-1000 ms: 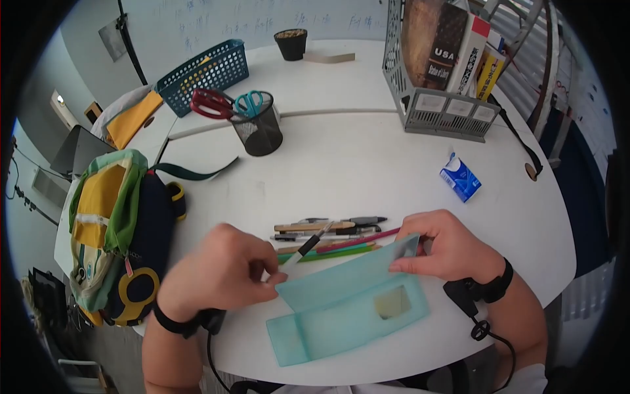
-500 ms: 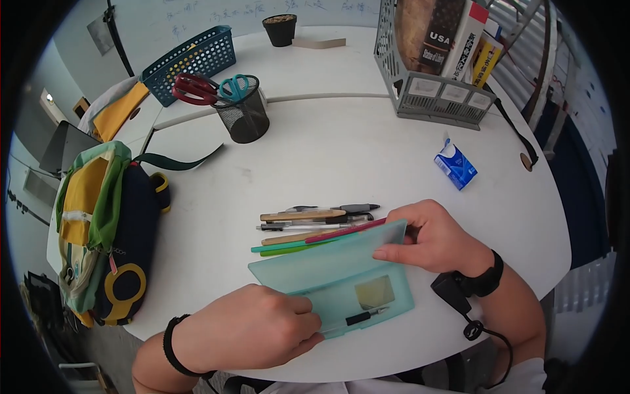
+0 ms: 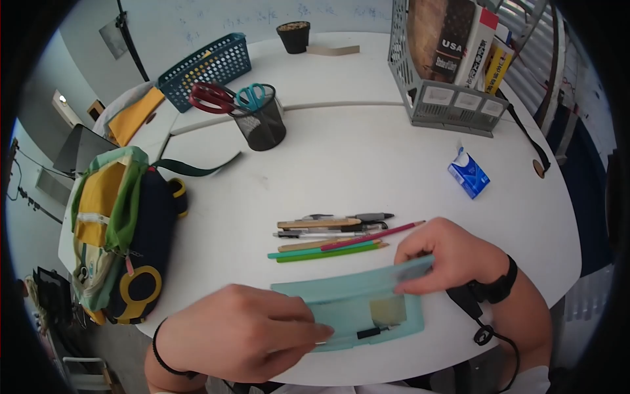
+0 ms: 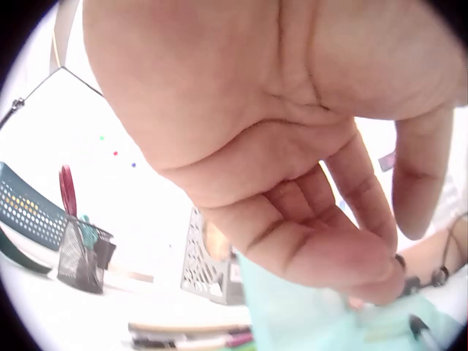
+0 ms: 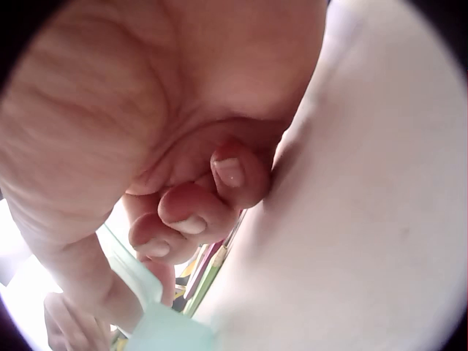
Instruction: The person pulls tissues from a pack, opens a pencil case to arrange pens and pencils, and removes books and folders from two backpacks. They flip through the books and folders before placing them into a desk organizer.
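Observation:
A translucent teal pencil case (image 3: 348, 337) lies at the table's near edge with its lid (image 3: 354, 284) raised. My right hand (image 3: 453, 257) pinches the lid's right end between thumb and fingers; in the right wrist view its other fingers (image 5: 194, 208) are curled in. Inside the case rests a pen with a black grip (image 3: 369, 333), its rear end hidden by my left hand (image 3: 246, 331). That hand hovers over the case's left part, fingers loosely bent around nothing. Beyond the lid lie several pens and pencils, including a magenta pencil (image 3: 374, 235) and a green pencil (image 3: 328, 253).
A green and yellow backpack (image 3: 118, 230) sits at the left. Farther back are a mesh pen cup (image 3: 262, 128) with scissors, a blue basket (image 3: 203, 69) and a plant pot (image 3: 294, 39). At the right stand a blue tissue pack (image 3: 468, 175) and a grey book holder (image 3: 453, 108).
My left hand carried the pen down into the pencil case and has let it go. The right hand still holds the lid, now slightly lower.

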`<state>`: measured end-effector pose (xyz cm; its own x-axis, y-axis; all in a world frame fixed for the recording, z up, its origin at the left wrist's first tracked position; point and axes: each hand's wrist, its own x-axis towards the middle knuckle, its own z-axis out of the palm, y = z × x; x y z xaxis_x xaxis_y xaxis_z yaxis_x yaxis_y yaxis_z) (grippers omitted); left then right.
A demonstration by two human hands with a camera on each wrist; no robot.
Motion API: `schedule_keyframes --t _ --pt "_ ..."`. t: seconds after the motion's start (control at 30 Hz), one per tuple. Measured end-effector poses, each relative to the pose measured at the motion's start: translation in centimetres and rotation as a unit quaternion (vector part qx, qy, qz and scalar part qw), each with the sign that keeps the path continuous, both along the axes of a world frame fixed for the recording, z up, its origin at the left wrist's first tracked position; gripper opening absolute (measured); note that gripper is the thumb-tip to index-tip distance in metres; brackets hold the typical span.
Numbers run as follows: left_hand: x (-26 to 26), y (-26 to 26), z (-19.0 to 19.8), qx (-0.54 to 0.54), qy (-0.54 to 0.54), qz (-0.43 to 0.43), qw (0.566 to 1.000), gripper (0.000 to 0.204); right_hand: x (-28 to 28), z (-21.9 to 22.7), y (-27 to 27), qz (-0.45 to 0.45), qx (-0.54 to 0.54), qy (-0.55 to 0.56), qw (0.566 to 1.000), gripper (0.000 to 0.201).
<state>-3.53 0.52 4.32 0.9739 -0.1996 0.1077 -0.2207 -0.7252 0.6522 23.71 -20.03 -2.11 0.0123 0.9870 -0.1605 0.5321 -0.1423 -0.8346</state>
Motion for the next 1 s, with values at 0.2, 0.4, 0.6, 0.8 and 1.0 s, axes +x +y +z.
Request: schedule_keyframes --t 0.2,0.4,0.6,0.8,1.0 --pt "1.8 3.0 0.4 0.054 0.026 0.191 0.980 0.014 -1.5 0.9 -0.6 0.051 0.029 -0.096 0.994 0.030" --pt "4.3 5.0 -2.6 0.086 0.074 0.191 0.975 0.014 -1.7 1.2 -0.8 0.089 -0.020 -0.101 0.991 0.031" --pt "3.8 4.3 -4.7 0.065 0.063 0.163 0.982 0.023 -1.9 0.9 -0.6 0.104 0.038 -0.122 0.986 0.036" --pt "4.0 4.9 -5.0 0.096 0.031 0.220 0.970 0.019 -1.6 0.9 -0.6 0.093 -0.001 -0.103 0.990 0.035" --pt "4.2 5.1 -5.6 0.134 -0.080 0.231 0.960 0.021 -1.6 1.0 -0.6 0.089 -0.001 -0.101 0.991 0.033"
